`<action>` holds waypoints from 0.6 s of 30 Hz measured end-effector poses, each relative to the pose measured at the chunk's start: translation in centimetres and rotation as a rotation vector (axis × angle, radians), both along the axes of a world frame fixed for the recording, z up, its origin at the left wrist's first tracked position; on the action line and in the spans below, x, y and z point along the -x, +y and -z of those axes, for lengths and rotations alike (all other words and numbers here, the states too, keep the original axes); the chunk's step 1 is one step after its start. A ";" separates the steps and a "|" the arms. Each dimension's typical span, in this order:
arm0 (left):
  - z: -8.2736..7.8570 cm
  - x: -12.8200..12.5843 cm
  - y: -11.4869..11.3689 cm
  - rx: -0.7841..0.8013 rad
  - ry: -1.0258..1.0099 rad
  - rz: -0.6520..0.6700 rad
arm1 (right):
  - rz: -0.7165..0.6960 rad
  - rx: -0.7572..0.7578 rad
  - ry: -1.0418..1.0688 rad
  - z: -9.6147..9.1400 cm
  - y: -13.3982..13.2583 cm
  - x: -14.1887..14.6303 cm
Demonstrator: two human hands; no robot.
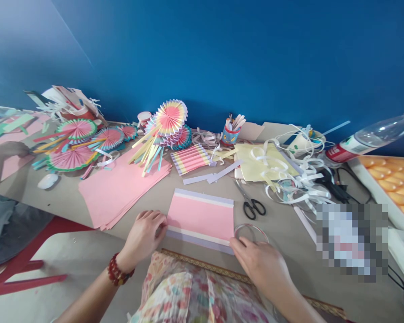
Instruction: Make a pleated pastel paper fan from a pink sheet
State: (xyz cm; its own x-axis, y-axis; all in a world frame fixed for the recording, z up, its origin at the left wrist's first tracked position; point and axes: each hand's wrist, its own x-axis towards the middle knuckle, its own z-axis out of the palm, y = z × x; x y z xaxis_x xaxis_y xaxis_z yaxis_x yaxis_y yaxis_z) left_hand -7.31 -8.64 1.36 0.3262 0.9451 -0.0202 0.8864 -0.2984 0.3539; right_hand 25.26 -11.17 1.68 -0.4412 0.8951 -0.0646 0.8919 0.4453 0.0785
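In front of me lies a pink sheet of paper (200,215) with white and lavender strips along its far and near edges. My left hand (148,229), a beaded bracelet at its wrist, is closed with curled fingers at the sheet's left edge. At the near right corner, the fingers of my right hand (261,258) are pressed together on the paper; the thumb is mostly hidden. Black-handled scissors (253,207) lie just beyond the right edge. A clear ring-shaped roll (252,231), perhaps tape, sits partly behind my right hand.
Stacked pink paper (121,190), a pleated striped sheet (191,159) and folded paper rosettes (171,117) are on the left and far side. Curled white strips (299,184), a bottle (366,139) and a pen cup (230,134) stand farther off. Another person's hand (15,149) is at left.
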 end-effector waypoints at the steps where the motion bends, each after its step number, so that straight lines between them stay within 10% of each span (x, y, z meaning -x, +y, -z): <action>1: 0.0 0.0 0.0 -0.001 0.005 -0.001 | 0.000 -0.002 0.000 0.0 0.0 0.0; 18: 0.4 0.3 -0.4 -0.051 0.058 -0.062 | -0.012 -0.013 0.017 0.0 0.2 -0.1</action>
